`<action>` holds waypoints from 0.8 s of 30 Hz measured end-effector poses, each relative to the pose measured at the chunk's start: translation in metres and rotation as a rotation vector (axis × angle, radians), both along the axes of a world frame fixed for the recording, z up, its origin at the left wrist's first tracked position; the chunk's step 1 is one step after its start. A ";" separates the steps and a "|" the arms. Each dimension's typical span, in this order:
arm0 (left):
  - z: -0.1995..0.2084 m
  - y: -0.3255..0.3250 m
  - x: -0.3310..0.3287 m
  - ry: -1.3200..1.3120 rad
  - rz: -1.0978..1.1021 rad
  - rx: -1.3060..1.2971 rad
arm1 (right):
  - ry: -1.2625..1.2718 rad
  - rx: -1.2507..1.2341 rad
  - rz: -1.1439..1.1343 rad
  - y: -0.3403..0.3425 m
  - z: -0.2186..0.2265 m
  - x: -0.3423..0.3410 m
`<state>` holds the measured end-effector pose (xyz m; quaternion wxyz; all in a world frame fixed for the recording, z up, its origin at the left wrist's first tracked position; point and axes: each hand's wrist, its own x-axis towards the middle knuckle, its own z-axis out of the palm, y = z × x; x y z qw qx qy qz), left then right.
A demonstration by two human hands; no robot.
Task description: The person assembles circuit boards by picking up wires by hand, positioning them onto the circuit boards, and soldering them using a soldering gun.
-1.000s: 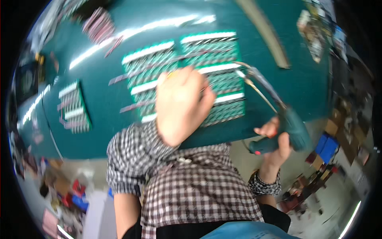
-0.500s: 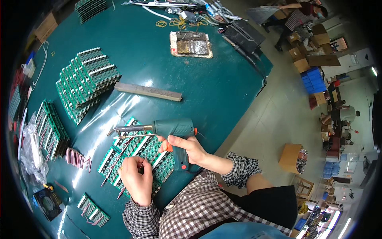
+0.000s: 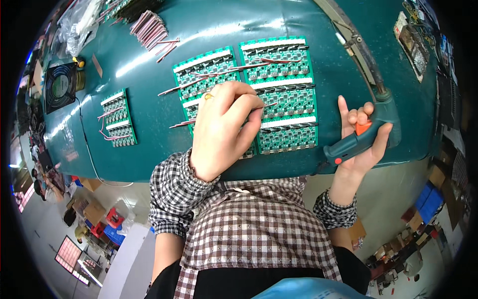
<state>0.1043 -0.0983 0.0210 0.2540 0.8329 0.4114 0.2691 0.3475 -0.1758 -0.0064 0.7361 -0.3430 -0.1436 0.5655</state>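
My left hand point(image 3: 221, 127) is closed in a pinch over the green circuit boards point(image 3: 289, 112), its fingertips on a thin red-and-black wire point(image 3: 270, 104). The fingers partly hide this wire and the board beneath. Other wires point(image 3: 226, 73) lie across the two board panels, which have white strips and rows of small parts. Right of the boards, my right hand point(image 3: 366, 157) grips a dark green soldering gun point(image 3: 387, 117) by its handle. The index finger is stretched out beside the orange trigger point(image 3: 363, 127). The gun's metal barrel points away from me, clear of the boards.
A smaller wired board point(image 3: 118, 122) lies at the left, near a black fan point(image 3: 60, 85) with a cable. Bundled wires point(image 3: 149, 31) and a plastic bag point(image 3: 79, 25) are at the far left. A stained tray point(image 3: 413, 47) sits at the far right.
My view has turned, so the boards now appear nearly upright. The soldering gun has gone from above the boards to their right. My left hand stays over the boards with its fingers pinched.
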 end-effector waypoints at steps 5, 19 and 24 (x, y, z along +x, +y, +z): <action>0.001 0.003 0.000 0.035 0.012 -0.058 | -0.049 -0.018 -0.016 -0.002 -0.001 -0.003; 0.019 0.043 -0.043 -0.075 0.317 -0.036 | -0.031 0.055 0.010 -0.003 -0.005 0.004; -0.012 0.085 -0.088 0.100 0.429 -0.076 | -0.040 0.048 0.017 0.000 -0.005 0.002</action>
